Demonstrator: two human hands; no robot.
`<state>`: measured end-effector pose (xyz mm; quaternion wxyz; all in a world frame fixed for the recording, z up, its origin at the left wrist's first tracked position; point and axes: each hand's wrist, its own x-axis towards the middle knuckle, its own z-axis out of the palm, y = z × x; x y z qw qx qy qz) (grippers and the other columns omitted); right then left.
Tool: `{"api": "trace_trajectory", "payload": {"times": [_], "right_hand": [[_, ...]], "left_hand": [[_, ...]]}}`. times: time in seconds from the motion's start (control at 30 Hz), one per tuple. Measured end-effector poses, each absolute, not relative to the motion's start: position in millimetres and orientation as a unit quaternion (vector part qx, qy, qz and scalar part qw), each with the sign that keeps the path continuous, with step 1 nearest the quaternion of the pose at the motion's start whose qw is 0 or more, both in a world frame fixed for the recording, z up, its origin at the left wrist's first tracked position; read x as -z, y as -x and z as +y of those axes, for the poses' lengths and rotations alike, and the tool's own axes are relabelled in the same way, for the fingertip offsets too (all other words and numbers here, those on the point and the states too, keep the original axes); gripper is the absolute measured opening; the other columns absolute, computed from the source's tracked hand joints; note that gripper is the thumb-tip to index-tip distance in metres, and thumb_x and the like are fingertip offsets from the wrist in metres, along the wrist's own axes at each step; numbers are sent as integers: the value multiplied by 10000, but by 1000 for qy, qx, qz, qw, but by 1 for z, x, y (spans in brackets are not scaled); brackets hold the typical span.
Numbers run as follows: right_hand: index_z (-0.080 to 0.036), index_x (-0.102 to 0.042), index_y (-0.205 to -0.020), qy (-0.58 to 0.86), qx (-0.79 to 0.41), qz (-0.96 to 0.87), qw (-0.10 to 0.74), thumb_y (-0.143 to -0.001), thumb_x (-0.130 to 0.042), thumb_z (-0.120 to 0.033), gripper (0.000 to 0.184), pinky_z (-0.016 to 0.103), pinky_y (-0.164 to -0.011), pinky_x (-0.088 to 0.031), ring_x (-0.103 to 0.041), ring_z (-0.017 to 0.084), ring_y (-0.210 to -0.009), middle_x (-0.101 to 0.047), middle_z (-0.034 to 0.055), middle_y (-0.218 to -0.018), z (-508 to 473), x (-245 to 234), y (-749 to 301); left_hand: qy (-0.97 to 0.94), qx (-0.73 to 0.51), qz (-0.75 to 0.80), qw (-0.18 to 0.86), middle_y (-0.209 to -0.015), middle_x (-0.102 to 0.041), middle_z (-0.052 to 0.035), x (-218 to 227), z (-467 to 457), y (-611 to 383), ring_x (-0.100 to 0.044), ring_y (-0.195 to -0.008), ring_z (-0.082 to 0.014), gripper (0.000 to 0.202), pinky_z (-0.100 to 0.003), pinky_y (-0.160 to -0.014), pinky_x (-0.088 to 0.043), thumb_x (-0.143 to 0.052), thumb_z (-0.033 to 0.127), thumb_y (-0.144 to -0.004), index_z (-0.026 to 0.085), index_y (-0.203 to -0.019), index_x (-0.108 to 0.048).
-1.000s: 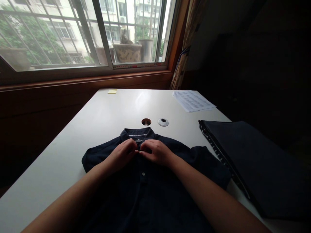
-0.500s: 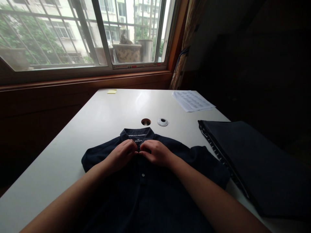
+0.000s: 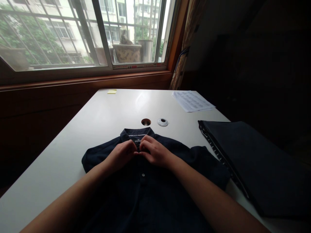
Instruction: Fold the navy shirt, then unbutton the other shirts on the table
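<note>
Pinching one shirt [image 3: 145, 191]: two hands [image 3: 121, 152] [image 3: 156, 152]

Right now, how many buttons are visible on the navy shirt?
1: a pale button on the navy shirt, below the left hand and right hand; others may be hidden beneath them.

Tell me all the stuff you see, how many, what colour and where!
Window: one, grey, at the back
Flowerpots: several, brown or grey, outside
Trees: several, green, outside
Buildings: several, pale, outside
Curtain: one, tan, beside the window
Table: one, white, before the window
Sticky note: one, yellow, far left
Printed sheets: several, white, far right
Cable hole: one, brown, table middle
Hole cover: one, white, beside the hole
Flat item: one, dark, table right
Collared shirt: one, navy, on the table
Button: one, pale, shirt front
Left hand: one, pinching shirt front
Right hand: one, pinching shirt front
</note>
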<state>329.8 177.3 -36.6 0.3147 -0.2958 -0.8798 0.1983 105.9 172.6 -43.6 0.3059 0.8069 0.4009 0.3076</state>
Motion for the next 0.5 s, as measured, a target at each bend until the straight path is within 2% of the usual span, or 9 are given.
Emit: {"api": "trace_trajectory", "payload": {"times": [0.1,0.17,0.27,0.5], "right_hand": [[-209,-554,-1183,292,-234,-870,320,-867,-675,-135,347,375,-905,-538,-583,203,-1019,-539,120,-1306,178,36,-331],[-216,-536,-1252,284,-236,-877,307,-876,-658,-114,408,410,-974,-513,-571,220,-1087,-563,115,-1285,179,35,-331],[-216,-576,-1224,278,-237,-883,293,-888,-641,-102,361,421,-1017,-485,-562,229,-1117,-592,94,-1176,179,34,-331],[-206,-629,-1099,282,-247,-887,269,-891,-646,-120,226,327,-879,-518,-575,181,-937,-550,57,-1058,180,32,-332]], "left_hand": [[-816,-304,405,278,-716,-558,32,41,171,-107,-456,-594,-102,150,-216,-564,-381,-676,266,-864,189,-813,-557],[-821,-304,406,262,-713,-565,28,39,169,-108,-462,-587,-103,143,-219,-566,-390,-674,266,-858,189,-809,-564],[-823,-302,411,249,-688,-569,28,39,170,-108,-473,-577,-105,157,-217,-554,-388,-681,283,-849,191,-785,-571],[-801,-302,418,304,-684,-614,18,38,171,-105,-504,-580,-102,189,-209,-544,-402,-721,321,-829,175,-785,-609]]}}
